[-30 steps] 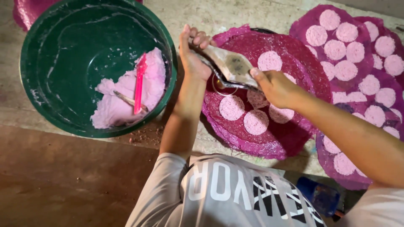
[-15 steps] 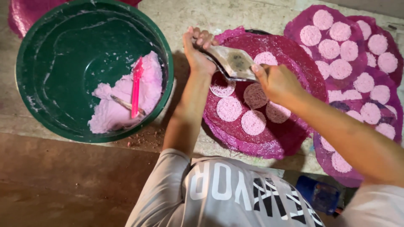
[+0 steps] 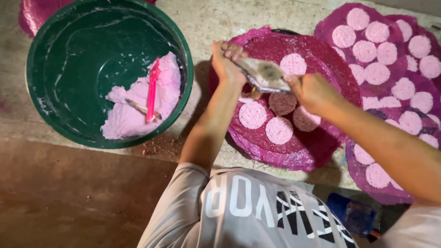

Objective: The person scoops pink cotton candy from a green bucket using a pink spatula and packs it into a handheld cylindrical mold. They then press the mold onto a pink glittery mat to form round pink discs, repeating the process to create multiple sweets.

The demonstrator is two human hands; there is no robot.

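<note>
Since half a second ago we have added one more pale pink disc (image 3: 305,118) on the magenta mat (image 3: 317,59), near its front edge. Our left hand (image 3: 226,64) and right hand (image 3: 312,92) both grip the flat metal mould (image 3: 262,73), one at each end, above the discs. At the mat's left edge stands a green basin (image 3: 69,69) holding pink batter (image 3: 133,115).

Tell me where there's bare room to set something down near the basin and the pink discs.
Bare concrete runs between the green basin and the magenta mat, and along the floor below the basin. The mat under both hands is crowded with pink discs; so are the mats at right.
</note>
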